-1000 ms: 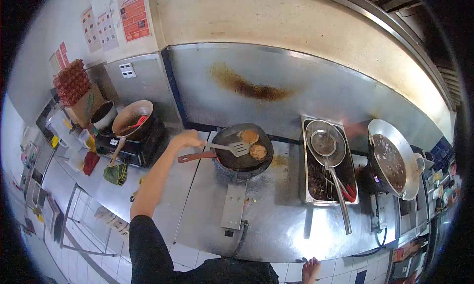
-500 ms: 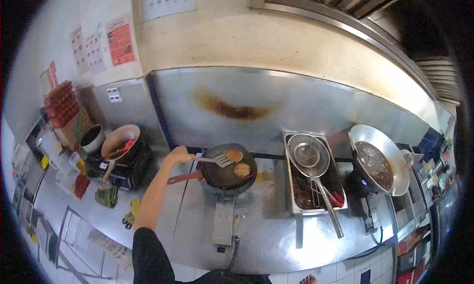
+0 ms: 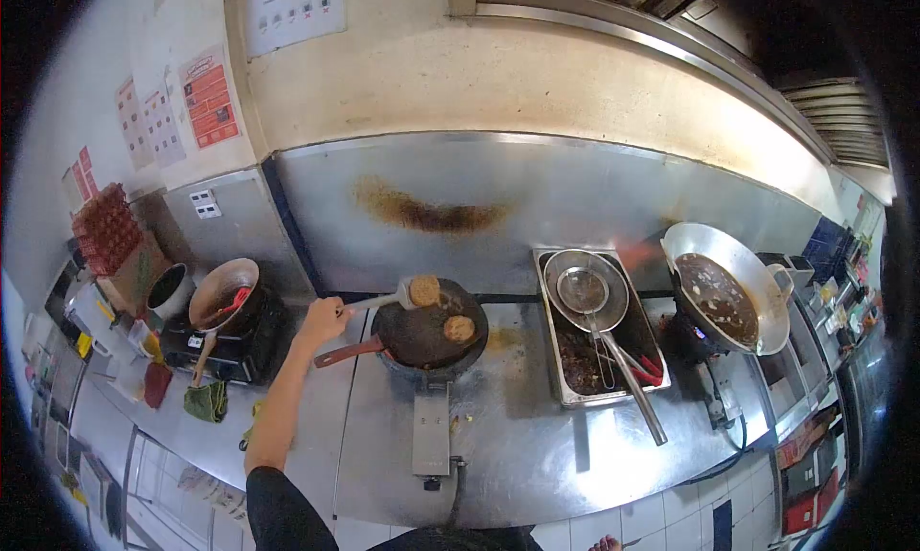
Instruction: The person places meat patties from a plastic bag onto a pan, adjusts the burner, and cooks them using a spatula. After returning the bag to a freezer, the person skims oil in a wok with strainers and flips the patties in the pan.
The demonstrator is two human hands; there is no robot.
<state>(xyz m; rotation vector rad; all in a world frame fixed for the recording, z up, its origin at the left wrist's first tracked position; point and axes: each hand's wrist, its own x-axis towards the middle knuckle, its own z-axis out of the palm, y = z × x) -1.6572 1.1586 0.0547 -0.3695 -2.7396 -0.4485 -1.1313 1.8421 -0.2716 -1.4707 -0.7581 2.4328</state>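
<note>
My left hand (image 3: 326,319) is closed round the handle of a spatula (image 3: 374,303), reaching in over the left side of a dark frying pan (image 3: 422,352). One browned patty (image 3: 425,290) rests on the spatula's blade, raised near the pan's far rim. A second patty (image 3: 459,329) lies in the pan's right half. The pan's reddish-brown handle (image 3: 349,351) points left, below my wrist, untouched. At the bottom edge only the curled fingers of my right hand (image 3: 605,543) show; a thin thing beside them is too cut off to name.
Right of the pan, a metal tray (image 3: 567,394) of dark food bears strainers (image 3: 613,321) and red-handled tongs (image 3: 653,368). A wok (image 3: 770,292) of dark liquid sits on a lit burner further right. At left, a pan (image 3: 222,268) stands on a black stove (image 3: 247,345).
The spatula has lifted the farther patty up and left from the pan, my left hand rising slightly with it. The view has shifted a little. The other patty stays in the pan.
</note>
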